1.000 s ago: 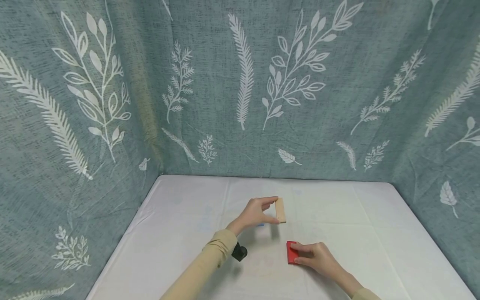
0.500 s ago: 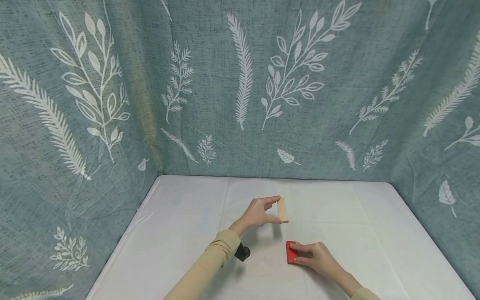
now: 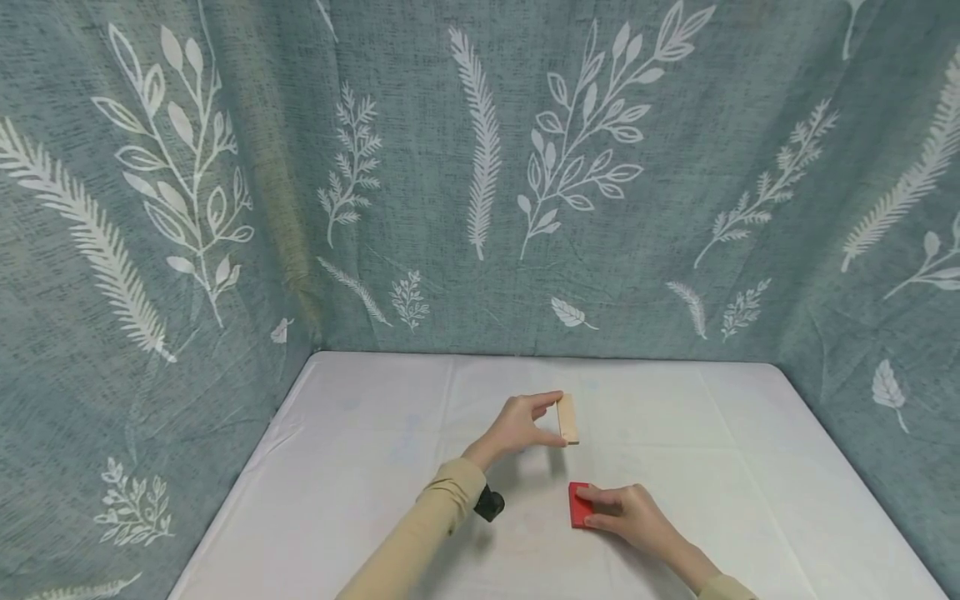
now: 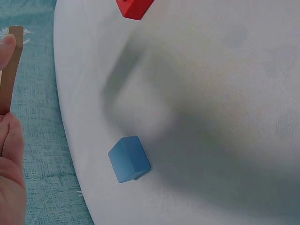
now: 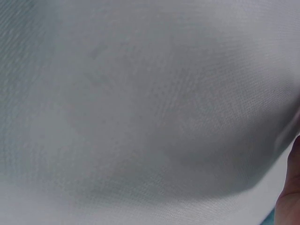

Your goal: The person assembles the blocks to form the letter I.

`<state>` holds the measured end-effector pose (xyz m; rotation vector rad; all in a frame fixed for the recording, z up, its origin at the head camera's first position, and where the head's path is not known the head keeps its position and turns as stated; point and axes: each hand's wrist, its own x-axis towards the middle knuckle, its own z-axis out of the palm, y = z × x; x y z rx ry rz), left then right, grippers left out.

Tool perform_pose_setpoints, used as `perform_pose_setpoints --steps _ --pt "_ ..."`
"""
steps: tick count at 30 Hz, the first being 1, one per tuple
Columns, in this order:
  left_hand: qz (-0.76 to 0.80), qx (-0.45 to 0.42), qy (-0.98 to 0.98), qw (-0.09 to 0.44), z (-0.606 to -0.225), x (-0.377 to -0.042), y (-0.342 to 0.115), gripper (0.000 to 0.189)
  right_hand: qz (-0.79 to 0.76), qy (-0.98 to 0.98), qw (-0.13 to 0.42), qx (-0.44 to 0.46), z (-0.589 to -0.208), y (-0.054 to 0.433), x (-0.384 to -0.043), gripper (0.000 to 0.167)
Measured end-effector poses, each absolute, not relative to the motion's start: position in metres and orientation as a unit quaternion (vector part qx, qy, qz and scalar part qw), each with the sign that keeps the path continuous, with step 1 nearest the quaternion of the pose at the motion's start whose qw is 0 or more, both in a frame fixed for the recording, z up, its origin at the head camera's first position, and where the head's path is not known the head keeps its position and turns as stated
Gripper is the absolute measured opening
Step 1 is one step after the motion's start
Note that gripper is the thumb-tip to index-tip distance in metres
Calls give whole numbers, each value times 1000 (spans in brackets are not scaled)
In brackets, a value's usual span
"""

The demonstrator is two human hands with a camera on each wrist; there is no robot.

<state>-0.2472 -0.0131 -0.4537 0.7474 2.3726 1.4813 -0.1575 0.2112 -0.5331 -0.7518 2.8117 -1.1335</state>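
Note:
My left hand [image 3: 516,427] pinches a pale wooden block [image 3: 568,419] by its two ends, between thumb and fingers. The block is held up over the table, with a shadow below it. In the left wrist view the same wooden block [image 4: 11,70] shows at the left edge. Nearer to me, my right hand [image 3: 637,518] grips a red block [image 3: 578,505] by its right side; it seems to stand on the cloth. A blue block [image 4: 129,159] lies on the table in the left wrist view; from the head view it is hidden behind my left hand.
A white cloth covers the table [image 3: 697,467]. Grey-green curtain [image 3: 420,208] with white leaf prints surrounds its back and sides. A black wrist camera [image 3: 490,505] hangs under my left sleeve.
My left hand has shifted slightly to the right with the wooden block. The blue block, partly seen earlier below that hand, is now covered. My right hand stays on the red block.

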Motion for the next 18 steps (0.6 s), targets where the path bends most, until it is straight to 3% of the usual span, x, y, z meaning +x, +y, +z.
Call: perform_pose_setpoints --steps 18 --pt "508 260 813 115 -459 -251 -8 72 -362 900 10 -244 -531 211 -158 39"
